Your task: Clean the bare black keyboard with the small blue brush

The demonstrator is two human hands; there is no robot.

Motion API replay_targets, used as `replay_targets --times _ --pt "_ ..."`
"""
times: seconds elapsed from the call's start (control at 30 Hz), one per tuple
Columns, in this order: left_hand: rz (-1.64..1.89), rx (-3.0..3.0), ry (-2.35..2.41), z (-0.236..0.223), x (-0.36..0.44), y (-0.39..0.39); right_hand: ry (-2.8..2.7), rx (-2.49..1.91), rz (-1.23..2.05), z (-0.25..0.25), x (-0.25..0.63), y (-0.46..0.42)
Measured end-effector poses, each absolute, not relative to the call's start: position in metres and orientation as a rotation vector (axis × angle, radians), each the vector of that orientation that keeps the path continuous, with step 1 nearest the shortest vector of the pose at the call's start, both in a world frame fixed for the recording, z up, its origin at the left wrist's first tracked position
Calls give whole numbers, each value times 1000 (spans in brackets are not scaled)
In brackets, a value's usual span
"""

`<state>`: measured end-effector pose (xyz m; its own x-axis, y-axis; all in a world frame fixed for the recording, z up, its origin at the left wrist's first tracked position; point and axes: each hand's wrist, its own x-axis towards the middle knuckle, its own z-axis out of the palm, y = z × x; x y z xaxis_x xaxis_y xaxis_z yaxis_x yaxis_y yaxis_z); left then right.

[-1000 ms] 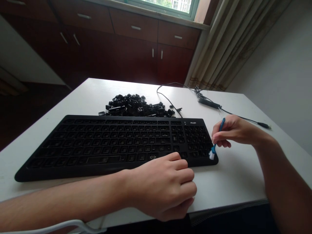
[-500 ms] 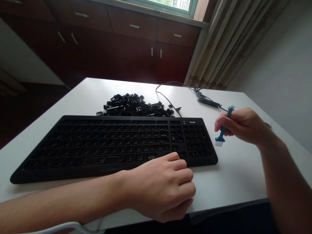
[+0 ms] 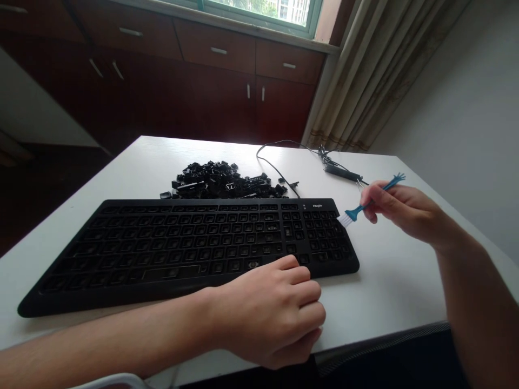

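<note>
A black keyboard [image 3: 190,243] with its keycaps taken off lies across the white table [image 3: 397,275]. My left hand [image 3: 279,310] rests at the keyboard's near edge, fingers curled, thumb and knuckles against the frame. My right hand [image 3: 399,208] pinches a small blue brush [image 3: 367,204] with white bristles. The bristles point left and touch the keyboard's upper right corner. A pile of loose black keycaps [image 3: 221,181] lies just behind the keyboard.
A black cable [image 3: 279,162] runs from the keyboard's back to a dark adapter piece [image 3: 343,173] near the table's far right. Brown cabinets [image 3: 211,81] and a curtain [image 3: 373,70] stand behind the table. A white wall is at the right.
My right hand lifted the brush from the keyboard's lower right corner, swung it up and turned it sideways. Its bristles now meet the upper right corner. My left hand stayed put.
</note>
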<state>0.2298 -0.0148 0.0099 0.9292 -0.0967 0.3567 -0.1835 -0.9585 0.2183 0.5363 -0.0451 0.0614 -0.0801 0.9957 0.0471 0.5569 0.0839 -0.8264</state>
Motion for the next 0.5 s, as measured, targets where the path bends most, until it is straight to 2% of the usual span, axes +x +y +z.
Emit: replay_targets --times 0.17,0.33,0.5 --pt "535 2839 -221 10 230 -15 -1618 -1862 422 54 517 -99" --pt "541 2835 -222 10 229 -15 -1394 -1872 318 46 489 -132" --pt "531 2830 -228 9 229 -14 -1602 -1826 362 41 483 -132"
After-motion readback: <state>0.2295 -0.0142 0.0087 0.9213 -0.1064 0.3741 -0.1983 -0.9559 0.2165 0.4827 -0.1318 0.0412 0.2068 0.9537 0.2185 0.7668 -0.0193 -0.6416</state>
